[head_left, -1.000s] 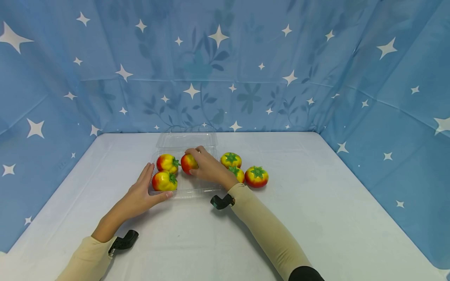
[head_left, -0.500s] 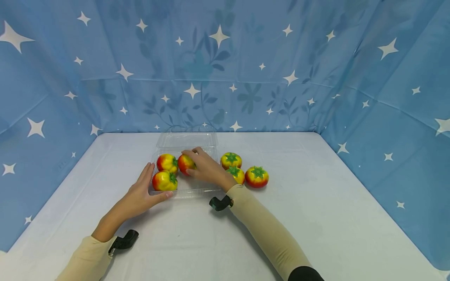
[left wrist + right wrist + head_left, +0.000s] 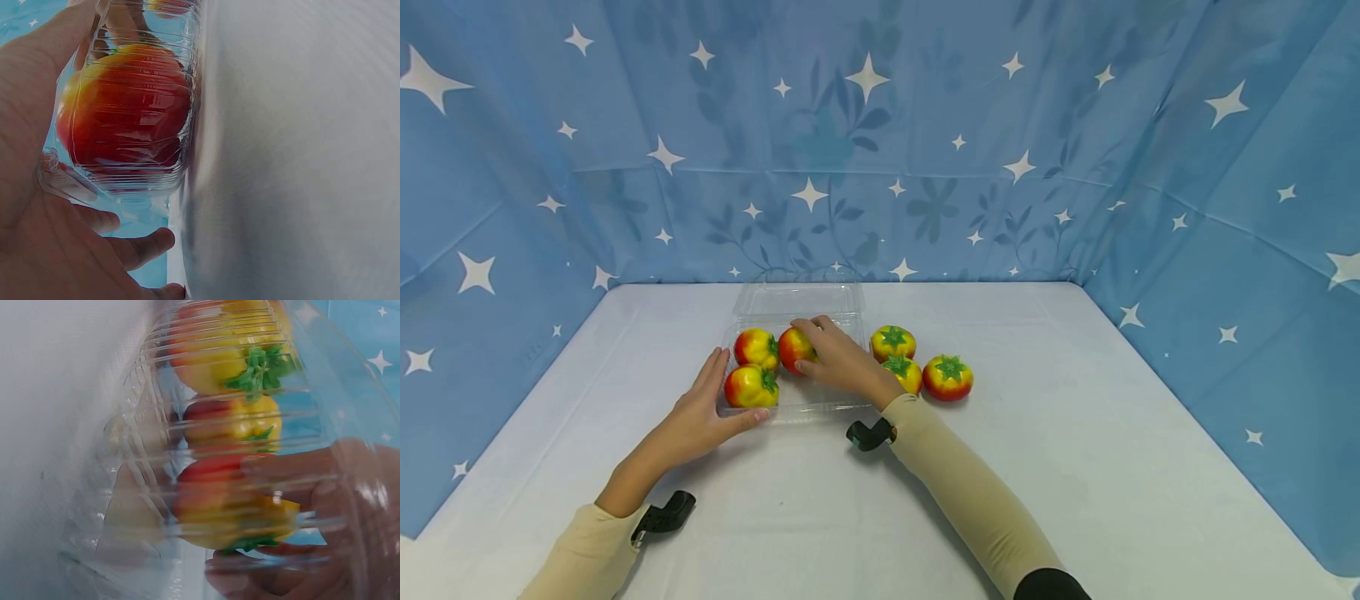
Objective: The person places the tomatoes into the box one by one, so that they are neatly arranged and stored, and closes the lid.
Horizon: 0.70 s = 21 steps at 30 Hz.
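Note:
My right hand (image 3: 846, 360) grips a red-and-yellow toy tomato (image 3: 793, 350) with a green leafy top, inside a clear plastic clamshell box (image 3: 820, 410). In the right wrist view, thumb and fingers are around this tomato, seen through the ribbed wall. Two more tomatoes, a rear one (image 3: 756, 347) and a front one (image 3: 750, 387), sit along the box's left side. My left hand (image 3: 700, 421) rests against the front left corner, its fingers straight along the left side and thumb along the front rim. The left wrist view shows a tomato (image 3: 134, 112) just behind the wall there.
Right of the box, three tomatoes stand on the white tablecloth (image 3: 1075, 467): a rear one (image 3: 892, 342), one partly behind my right wrist (image 3: 907, 375), and one farther right (image 3: 947, 378). The box's raised lid (image 3: 801, 300) reaches back toward the blue starry curtain (image 3: 925, 125).
My right hand has shifted slightly left with its tomato, bringing it up to the rear left tomato; the movement has nearly stopped. The left hand has stayed in place.

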### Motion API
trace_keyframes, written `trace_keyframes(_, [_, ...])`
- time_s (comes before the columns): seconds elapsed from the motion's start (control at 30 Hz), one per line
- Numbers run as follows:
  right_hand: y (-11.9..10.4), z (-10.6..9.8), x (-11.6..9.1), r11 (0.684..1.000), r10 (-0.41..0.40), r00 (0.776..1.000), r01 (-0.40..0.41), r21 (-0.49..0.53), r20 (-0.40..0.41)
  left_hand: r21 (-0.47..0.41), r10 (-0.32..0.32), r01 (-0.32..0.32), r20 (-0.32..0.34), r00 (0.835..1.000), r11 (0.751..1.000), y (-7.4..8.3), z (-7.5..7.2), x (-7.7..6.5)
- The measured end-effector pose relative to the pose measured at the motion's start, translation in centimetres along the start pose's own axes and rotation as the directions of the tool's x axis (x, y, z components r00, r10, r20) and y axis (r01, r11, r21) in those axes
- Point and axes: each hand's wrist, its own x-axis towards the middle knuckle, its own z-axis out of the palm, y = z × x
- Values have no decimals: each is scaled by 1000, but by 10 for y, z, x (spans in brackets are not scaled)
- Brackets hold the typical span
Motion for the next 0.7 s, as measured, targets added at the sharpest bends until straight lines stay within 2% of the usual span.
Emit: trace_keyframes(0.7, [1, -4, -2, 1000, 16, 1000, -16, -5, 4, -2, 21, -21, -13, 1000, 1000, -1, 1, 0])
